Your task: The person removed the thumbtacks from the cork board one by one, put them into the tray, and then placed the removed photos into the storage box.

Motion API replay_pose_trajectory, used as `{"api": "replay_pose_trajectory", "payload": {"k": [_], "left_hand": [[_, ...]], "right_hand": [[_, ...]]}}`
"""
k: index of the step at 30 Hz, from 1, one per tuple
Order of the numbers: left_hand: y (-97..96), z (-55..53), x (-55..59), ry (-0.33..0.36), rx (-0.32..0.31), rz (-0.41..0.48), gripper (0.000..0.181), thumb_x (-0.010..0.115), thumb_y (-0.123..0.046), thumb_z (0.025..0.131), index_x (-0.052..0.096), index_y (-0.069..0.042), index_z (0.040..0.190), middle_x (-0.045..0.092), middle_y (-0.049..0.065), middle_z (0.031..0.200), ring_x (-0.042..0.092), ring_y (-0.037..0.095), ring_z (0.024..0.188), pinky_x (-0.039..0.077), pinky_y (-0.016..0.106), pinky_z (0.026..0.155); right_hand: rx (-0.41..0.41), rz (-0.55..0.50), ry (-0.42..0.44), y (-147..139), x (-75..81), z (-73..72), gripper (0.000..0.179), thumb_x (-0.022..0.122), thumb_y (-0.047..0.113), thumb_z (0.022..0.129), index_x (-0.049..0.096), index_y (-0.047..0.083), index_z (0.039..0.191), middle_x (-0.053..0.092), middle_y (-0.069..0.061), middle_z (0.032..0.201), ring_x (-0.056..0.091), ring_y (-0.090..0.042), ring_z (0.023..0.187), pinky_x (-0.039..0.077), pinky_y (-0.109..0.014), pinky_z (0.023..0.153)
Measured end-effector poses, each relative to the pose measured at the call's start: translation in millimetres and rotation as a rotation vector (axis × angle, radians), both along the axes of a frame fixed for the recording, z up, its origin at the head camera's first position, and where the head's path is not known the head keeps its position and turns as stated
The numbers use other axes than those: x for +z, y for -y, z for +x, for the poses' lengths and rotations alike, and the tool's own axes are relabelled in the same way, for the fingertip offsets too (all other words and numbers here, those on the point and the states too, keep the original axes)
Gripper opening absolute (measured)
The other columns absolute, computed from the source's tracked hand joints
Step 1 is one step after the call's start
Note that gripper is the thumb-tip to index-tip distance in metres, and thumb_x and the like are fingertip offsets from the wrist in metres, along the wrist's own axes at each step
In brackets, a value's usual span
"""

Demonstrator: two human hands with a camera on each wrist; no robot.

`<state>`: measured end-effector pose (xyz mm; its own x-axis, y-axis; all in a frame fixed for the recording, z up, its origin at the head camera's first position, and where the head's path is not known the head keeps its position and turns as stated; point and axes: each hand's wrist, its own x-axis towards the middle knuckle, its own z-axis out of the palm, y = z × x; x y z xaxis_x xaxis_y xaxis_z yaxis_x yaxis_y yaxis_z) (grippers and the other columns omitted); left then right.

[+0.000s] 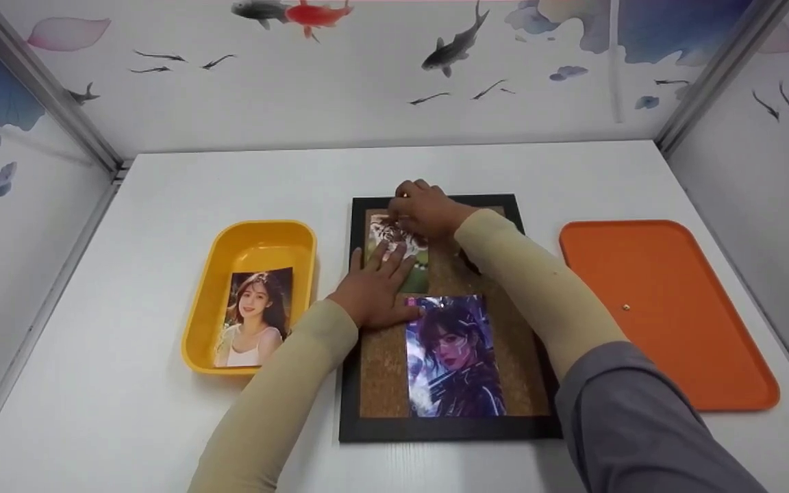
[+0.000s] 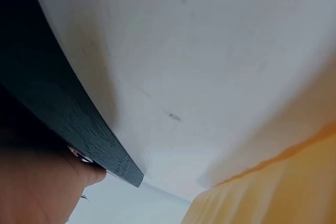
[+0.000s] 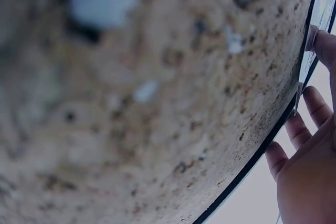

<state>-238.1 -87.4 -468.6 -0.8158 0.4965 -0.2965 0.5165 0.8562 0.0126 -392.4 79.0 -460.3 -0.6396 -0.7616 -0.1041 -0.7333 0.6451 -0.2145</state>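
Note:
A black-framed cork board (image 1: 384,380) lies on the white table. On its upper left is a tiger photo (image 1: 416,279), partly covered by both hands. My left hand (image 1: 375,294) presses it with spread fingers, the thumb reaching the edge of a purple illustrated picture (image 1: 455,363) lower on the cork. At the tiger photo's top edge, my right hand (image 1: 429,211) pinches a tiny gold push pin (image 1: 405,196), mostly hidden by the fingers. The right wrist view shows cork (image 3: 157,135) close up beside the right hand (image 3: 307,177).
Left of the board stands a yellow tray (image 1: 197,342) holding a portrait photo (image 1: 255,322). An orange tray (image 1: 675,363) lies to the right, with one small gold pin (image 1: 626,307) on it. Printed white panels (image 1: 367,103) enclose the table's back and sides.

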Motion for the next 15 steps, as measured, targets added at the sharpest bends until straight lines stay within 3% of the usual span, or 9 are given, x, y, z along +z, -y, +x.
{"api": "replay_pose_trajectory", "payload": {"k": [6,15], "left_hand": [[-0.4,0.6,-1.2,-0.014,-0.011,-0.007,0.099,0.024,-0.083,0.088,0.004,-0.019,0.161,-0.002,0.005,0.166,-0.004,0.033,0.151,0.003,0.063,0.116],[-0.3,1.0,0.2,-0.021,-0.008,-0.005,0.099,0.026,-0.083,0.088,0.005,-0.019,0.161,-0.001,0.006,0.166,-0.004,0.033,0.151,0.004,0.062,0.116]], "right_hand": [[-0.002,-0.036,0.046,-1.3,1.1,1.1,0.022,0.049,0.025,0.105,0.060,0.015,0.121,0.041,-0.012,0.139,0.036,-0.031,0.129,0.030,-0.055,0.107],[-0.013,-0.032,0.023,-0.5,0.6,1.9,0.021,0.050,0.025,0.104,0.061,0.016,0.121,0.042,-0.011,0.138,0.036,-0.031,0.130,0.030,-0.054,0.106]]}}
